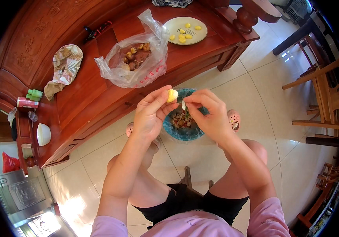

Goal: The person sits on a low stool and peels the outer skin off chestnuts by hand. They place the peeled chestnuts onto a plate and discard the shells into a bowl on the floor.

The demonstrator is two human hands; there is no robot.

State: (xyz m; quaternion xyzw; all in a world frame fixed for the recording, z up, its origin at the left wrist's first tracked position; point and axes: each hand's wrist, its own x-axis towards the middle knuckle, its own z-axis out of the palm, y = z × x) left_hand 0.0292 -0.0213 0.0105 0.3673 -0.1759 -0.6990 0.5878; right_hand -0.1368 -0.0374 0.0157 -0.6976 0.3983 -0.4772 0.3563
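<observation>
My left hand (150, 112) pinches a peeled yellow chestnut (172, 95) between thumb and fingers, with a paler patch on its top. Close beside it, my right hand (209, 112) has thumb and forefinger closed on a small whitish scrap of peel (184, 105). Both hands are above a turquoise bin (185, 136) lined with clear plastic, which holds brown shells and scraps (181, 120). On the wooden bench ahead, brown chestnuts (132, 59) lie in an open clear plastic bag (139, 80). Several peeled yellow ones rest on a pale plate (173, 25) at the bag's right.
The carved red-brown bench (86, 106) runs along the far left side. A crumpled paper bag (64, 67), a white bowl (43, 134), a red can (27, 102) and green containers (34, 94) sit on it. Wooden chairs (323, 94) stand at the right on the tiled floor.
</observation>
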